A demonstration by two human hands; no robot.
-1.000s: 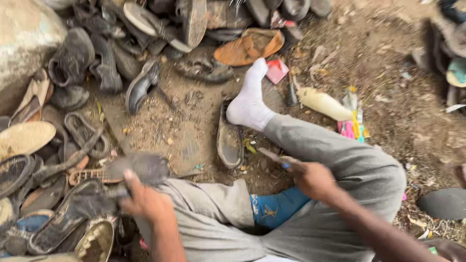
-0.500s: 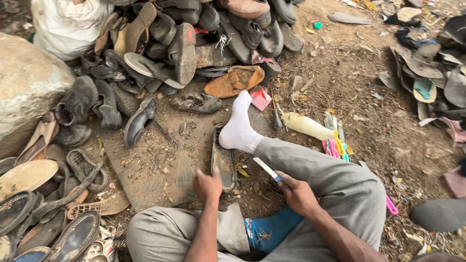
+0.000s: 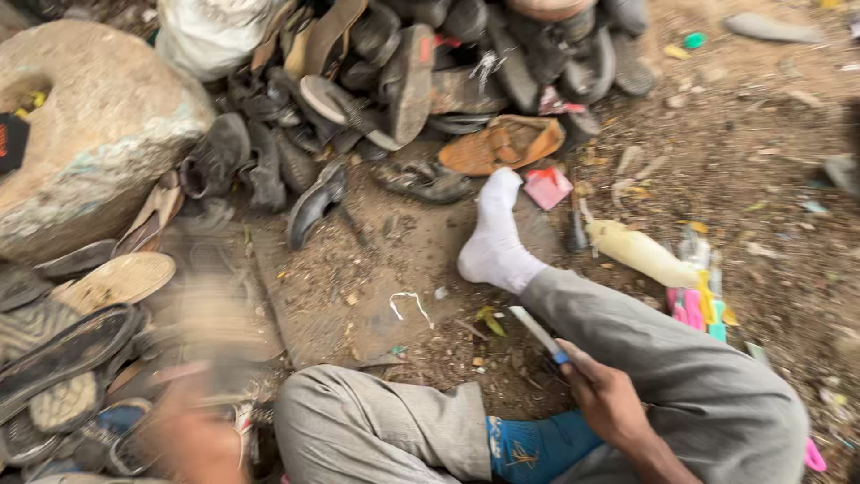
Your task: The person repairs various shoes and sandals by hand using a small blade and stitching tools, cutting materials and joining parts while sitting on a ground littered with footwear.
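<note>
My right hand (image 3: 609, 399) rests on my grey trouser leg and grips a small knife (image 3: 537, 333) with a blue handle, its blade pointing up and left. My left hand (image 3: 193, 439) is a motion blur at the lower left, over the worn shoes there. A blurred dark shape (image 3: 219, 332) right above it looks like a shoe sole held in it. My white-socked foot (image 3: 493, 251) rests on the edge of a flat dirty board (image 3: 358, 287) lying on the ground between the hands.
A heap of old shoes and soles (image 3: 403, 72) fills the top and left. A big rounded stone (image 3: 90, 134) sits at the upper left. An orange sandal (image 3: 502, 143), a pale bottle (image 3: 640, 254) and pink and yellow tools (image 3: 694, 300) lie on the dirt at right.
The sole that lay on the board by my foot is gone from there. My left hand has swung from the board down to the lower left. The right hand keeps the knife.
</note>
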